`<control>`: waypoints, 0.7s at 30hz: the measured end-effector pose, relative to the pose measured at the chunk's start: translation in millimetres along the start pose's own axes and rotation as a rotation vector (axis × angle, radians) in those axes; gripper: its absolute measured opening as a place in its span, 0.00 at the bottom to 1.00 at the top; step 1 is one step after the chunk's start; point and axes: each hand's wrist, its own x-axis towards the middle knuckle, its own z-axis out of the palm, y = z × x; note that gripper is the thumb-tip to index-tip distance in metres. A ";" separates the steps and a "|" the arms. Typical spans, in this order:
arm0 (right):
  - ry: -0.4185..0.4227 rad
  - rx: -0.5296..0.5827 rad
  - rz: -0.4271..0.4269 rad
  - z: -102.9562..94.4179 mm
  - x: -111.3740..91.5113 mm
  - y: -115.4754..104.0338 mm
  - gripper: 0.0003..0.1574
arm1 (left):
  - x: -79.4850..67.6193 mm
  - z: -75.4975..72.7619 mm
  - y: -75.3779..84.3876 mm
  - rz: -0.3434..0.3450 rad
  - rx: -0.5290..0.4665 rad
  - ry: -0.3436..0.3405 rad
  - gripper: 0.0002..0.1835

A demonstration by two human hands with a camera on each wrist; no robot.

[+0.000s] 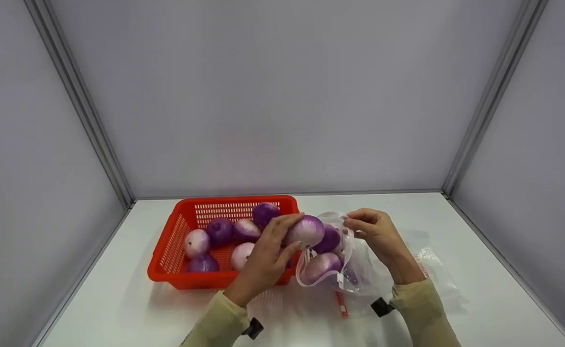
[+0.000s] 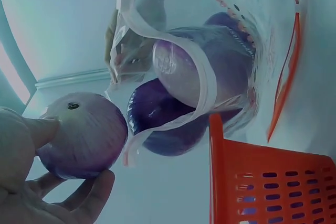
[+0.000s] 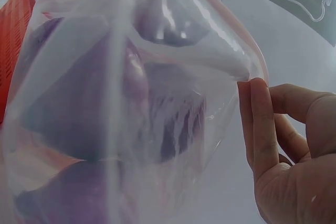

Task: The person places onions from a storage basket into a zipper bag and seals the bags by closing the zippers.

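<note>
My left hand point(image 1: 265, 258) grips a purple-and-white onion point(image 1: 307, 231) between thumb and fingers, close to the mouth of a clear plastic bag point(image 1: 359, 270). In the left wrist view that onion point(image 2: 84, 135) is beside the bag's white-banded opening point(image 2: 202, 77). Several onions lie inside the bag, among them a pale purple one point(image 1: 321, 267) and a darker one point(image 1: 329, 239). With thumb and fingertips my right hand point(image 1: 378, 236) pinches the bag's upper rim; the right wrist view shows the fingers point(image 3: 262, 124) at the bag's edge.
A red perforated basket point(image 1: 166, 267) holding several onions stands left of the bag. Another clear plastic bag point(image 1: 439, 274) lies flat at the right on the white table point(image 1: 484, 284). A red strip point(image 1: 341, 304) lies in front of the filled bag. Grey walls enclose the table.
</note>
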 end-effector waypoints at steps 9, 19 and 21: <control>-0.016 -0.015 -0.010 4.6 1.9 -0.4 0.13 | -0.3 13.0 3.3 0.012 0.041 -0.041 0.28; -0.029 -0.011 -0.013 7.5 2.9 -0.6 0.12 | 1.9 22.8 2.3 0.036 0.094 -0.049 0.26; -0.037 -0.007 -0.011 7.4 3.0 0.0 0.13 | 1.9 25.5 1.2 0.053 0.131 -0.049 0.26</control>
